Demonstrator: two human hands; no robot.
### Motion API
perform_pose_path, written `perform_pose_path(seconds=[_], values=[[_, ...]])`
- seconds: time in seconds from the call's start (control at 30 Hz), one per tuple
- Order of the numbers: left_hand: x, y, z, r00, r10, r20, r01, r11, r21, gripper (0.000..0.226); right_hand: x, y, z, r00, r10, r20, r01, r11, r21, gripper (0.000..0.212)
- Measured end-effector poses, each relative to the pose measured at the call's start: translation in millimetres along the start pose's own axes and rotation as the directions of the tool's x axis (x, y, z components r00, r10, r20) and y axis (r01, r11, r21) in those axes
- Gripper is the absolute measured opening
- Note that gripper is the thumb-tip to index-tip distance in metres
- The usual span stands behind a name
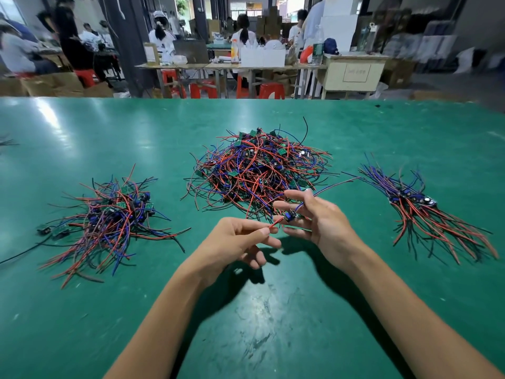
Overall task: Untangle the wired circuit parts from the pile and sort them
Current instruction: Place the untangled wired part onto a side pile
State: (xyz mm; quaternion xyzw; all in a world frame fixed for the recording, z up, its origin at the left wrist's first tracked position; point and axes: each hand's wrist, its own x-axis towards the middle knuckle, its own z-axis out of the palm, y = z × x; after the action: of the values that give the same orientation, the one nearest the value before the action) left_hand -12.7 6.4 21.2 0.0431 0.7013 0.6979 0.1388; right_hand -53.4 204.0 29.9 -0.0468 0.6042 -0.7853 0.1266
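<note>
Green table (82, 310), worn and scuffed at the near edge. Large tangled pile (259, 170) of red, blue and black wires with small green boards sat at the centre, toward the far side. A smaller loose heap (114, 217) lay to the left, wires crossing every way. On the right a sorted bundle (420, 206) lay combed out, blue leads pointing far-left, red and black leads fanning near-right, boards lined up in the middle. Both hands were raised just near of the big pile. Left hand (237, 239) pinched the end of a red wire (274, 223) between thumb and forefinger, other fingers loosely curled beneath. Right hand (319, 222) had its fingers spread wide and fairly straight, with one wired part (290, 216) caught among them; how firmly it was gripped could not be told. That part's blue lead (336, 186) ran out far-right past the fingertips toward the sorted bundle. Beyond the table: red stools (270, 90), work tables, seated people, stacked white boxes, all blurred.
</note>
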Motion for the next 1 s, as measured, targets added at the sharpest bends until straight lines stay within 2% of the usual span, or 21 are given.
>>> perform_pose_path(seconds=[0.07,0.17,0.33,0.5,0.67,0.83,0.93,1.0], values=[[1.5,-2.5,0.0,0.994,0.065,-0.083,-0.055,0.992,0.112,0.019,-0.3,0.4,0.7,0.998,-0.009,-0.056,0.011,0.999,0.035,0.034],[4.4,-4.4,1.3,0.960,0.212,-0.183,-0.138,0.926,0.351,0.019,0.1,2.5,1.8,0.988,-0.026,-0.155,0.038,0.996,0.079,0.023],[6.6,-7.6,0.9,0.902,0.383,-0.200,-0.197,0.776,0.600,0.021,-0.8,-0.6,0.7,0.970,-0.118,-0.210,0.131,0.990,0.048,0.016],[8.6,-8.0,1.5,0.924,0.327,-0.198,-0.226,0.885,0.408,0.023,-0.6,-4.6,2.0,0.948,-0.174,-0.266,0.198,0.978,0.064,0.029],[7.6,-8.1,2.6,0.926,0.348,-0.144,-0.251,0.855,0.454,0.023,-0.1,-4.1,-1.9,0.941,-0.184,-0.285,0.204,0.978,0.041,0.034],[7.1,-7.0,4.0,0.905,0.397,-0.155,-0.295,0.845,0.445,0.017,0.7,-4.3,-3.3,0.933,-0.204,-0.295,0.221,0.975,0.025,0.032],[5.8,-5.9,4.7,0.904,0.403,-0.147,-0.301,0.840,0.451,0.011,1.0,-2.1,-3.4,0.936,-0.176,-0.304,0.197,0.980,0.039,0.024],[4.1,-4.7,4.8,0.903,0.406,-0.143,-0.304,0.836,0.458,0.005,0.9,-1.6,-3.9,0.947,-0.131,-0.293,0.170,0.979,0.112,0.019]])
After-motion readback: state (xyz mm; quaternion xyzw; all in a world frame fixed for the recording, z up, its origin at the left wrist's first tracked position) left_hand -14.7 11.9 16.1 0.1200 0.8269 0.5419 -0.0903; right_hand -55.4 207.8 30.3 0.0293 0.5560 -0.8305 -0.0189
